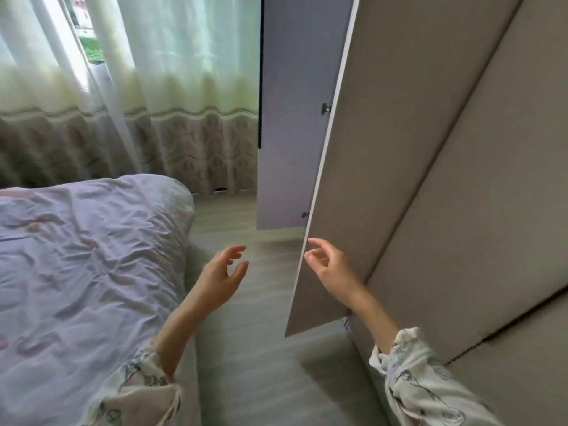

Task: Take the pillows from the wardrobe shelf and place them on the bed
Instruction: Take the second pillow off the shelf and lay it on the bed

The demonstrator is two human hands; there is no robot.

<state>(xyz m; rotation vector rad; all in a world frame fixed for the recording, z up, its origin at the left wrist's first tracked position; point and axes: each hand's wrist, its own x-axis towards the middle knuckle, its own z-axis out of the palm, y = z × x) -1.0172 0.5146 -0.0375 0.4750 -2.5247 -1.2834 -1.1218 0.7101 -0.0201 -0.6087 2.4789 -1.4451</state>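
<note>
Both hands empty, fingers spread: right hand (327,265) just beside wardrobe door (353,179) edge; left hand (222,272) above floor (246,348), bed (92,256) further left.

No text, label, brand, number or sign can be read anywhere in this view. The sleeves (430,385) carry a printed pattern of line drawings, not letters. The bed cover (86,256) on the left shows only faint pink marks, too blurred to make out as writing.
</note>
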